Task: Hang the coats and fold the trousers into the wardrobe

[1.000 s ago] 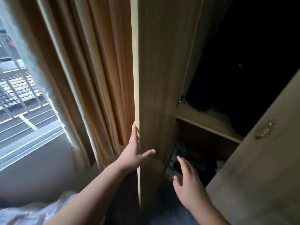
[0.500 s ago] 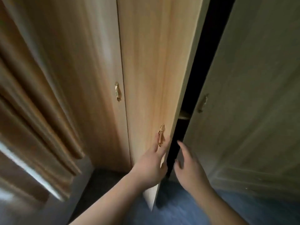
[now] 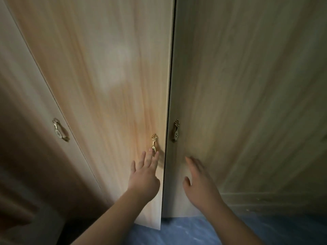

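The wooden wardrobe fills the view. Its middle door (image 3: pixel 106 85) and right door (image 3: pixel 247 103) nearly meet, with only a thin dark gap between them. My left hand (image 3: pixel 144 175) lies flat on the middle door with straight fingers, its fingertips at the gold handle (image 3: pixel 154 145). My right hand (image 3: pixel 200 183) is spread open on the right door, below that door's handle (image 3: pixel 176 130). Its fingers are blurred. No coats or trousers are in view; the wardrobe's inside is hidden.
A third door (image 3: pixel 26 121) with its own gold handle (image 3: pixel 60 129) stands further left. Blue bedding (image 3: pixel 194 230) lies below the doors at the bottom of the view. A brown curtain (image 3: pixel 16 209) edge shows at the lower left.
Both wardrobe doors have swung almost shut, hiding the dark interior and shelf. My left hand went from the door's edge to its front by the handle; my right hand went onto the right door.
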A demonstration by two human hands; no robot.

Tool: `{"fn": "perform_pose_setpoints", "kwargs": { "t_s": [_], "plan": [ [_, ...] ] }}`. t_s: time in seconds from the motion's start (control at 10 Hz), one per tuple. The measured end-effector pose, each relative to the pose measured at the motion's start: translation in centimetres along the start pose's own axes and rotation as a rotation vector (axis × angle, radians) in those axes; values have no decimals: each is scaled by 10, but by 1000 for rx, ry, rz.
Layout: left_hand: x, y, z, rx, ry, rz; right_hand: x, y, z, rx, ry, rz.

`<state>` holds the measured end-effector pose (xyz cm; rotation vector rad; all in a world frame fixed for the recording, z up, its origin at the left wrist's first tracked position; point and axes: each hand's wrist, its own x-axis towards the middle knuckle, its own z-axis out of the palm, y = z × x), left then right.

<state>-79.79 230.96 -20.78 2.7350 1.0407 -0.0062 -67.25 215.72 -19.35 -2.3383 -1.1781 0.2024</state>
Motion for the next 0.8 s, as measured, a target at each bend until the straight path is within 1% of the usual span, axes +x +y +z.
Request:
{"fn": "perform_pose_setpoints", "kwargs": {
  "t_s": [0.1,0.2,0.5,0.7,0.8],
  "plan": [
    [28,6,-2,-29,21,-33,34,10,2,-60,-38,-67],
    [51,11,-4,-53,22,-61,58,17,5,-63,-62,-108],
    [91,19,-8,-91,-20,-129,98,39,24,-47,-132,-158],
    [88,24,-13,-42,-5,-128,89,43,28,-66,-110,-131],
    [64,23,-19,7,48,-92,71,34,25,-80,-88,-136]
  ]
}}
